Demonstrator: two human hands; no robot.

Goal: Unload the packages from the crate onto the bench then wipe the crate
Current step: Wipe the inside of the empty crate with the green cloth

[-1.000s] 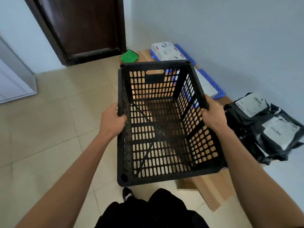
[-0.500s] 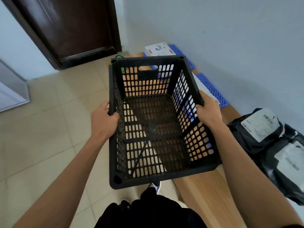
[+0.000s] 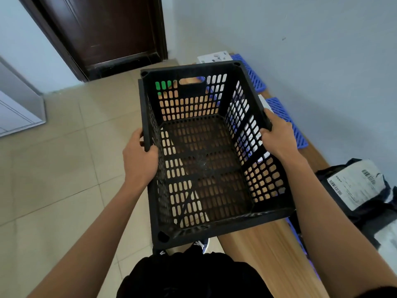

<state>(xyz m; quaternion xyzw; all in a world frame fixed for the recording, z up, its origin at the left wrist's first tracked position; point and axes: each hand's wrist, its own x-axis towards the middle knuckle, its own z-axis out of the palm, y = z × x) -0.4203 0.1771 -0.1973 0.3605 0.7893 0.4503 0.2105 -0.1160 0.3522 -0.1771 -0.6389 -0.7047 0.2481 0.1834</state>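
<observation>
The crate (image 3: 206,160) sits between both hands, packages (image 3: 356,188) on the bench (image 3: 266,250) to its right.

The black slotted crate (image 3: 206,160) is empty, held level above the wooden worktop (image 3: 264,259); black labelled packages (image 3: 361,190) lie on the worktop at right.

Barcodes and fine print on black package's shipping label (image 3: 354,182), nothing legible

light: even, soft daylight | shadows: faint | edges: wide-angle bending | blur: slight
</observation>
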